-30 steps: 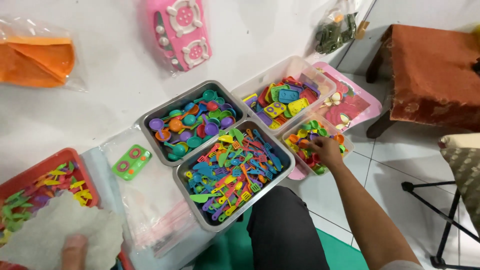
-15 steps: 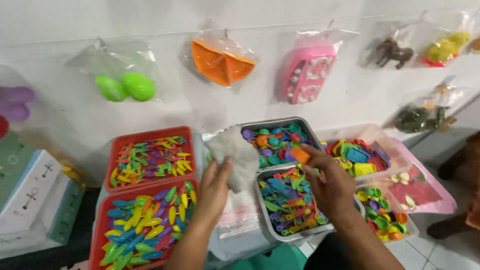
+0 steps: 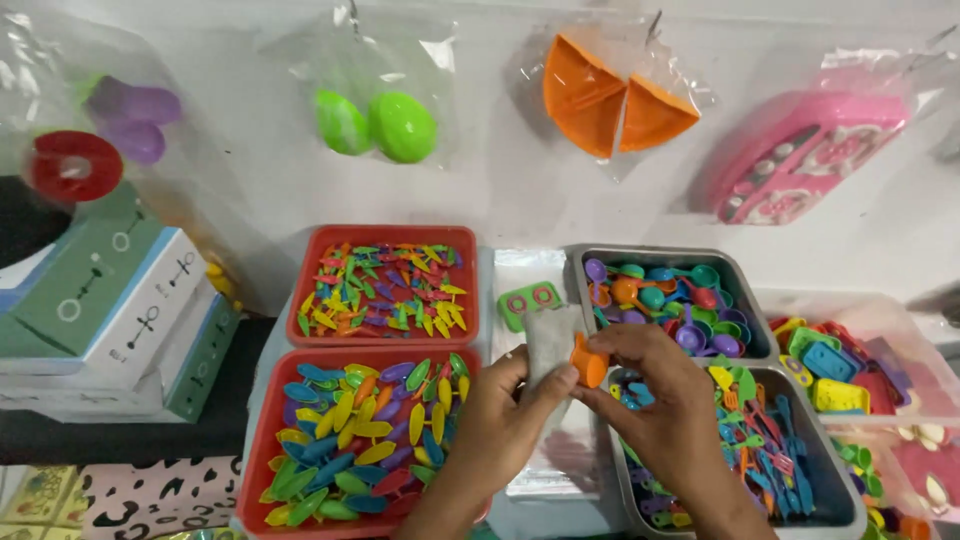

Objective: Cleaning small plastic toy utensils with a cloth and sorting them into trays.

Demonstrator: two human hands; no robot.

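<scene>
Hanging on the white wall: clear plastic bags holding two green egg shapes (image 3: 377, 125), orange wedge-shaped pieces (image 3: 615, 100) and a pink toy panel (image 3: 800, 160). Left hand (image 3: 505, 420) pinches a small clear plastic bag (image 3: 550, 345); right hand (image 3: 665, 400) clamps a small orange plastic piece (image 3: 589, 362) at the bag's mouth, above the bench between red trays (image 3: 385, 235) and steel trays (image 3: 660, 255). Stacked boxes (image 3: 110, 310) sit left, cut off. Far-right bins are partly out of frame.
</scene>
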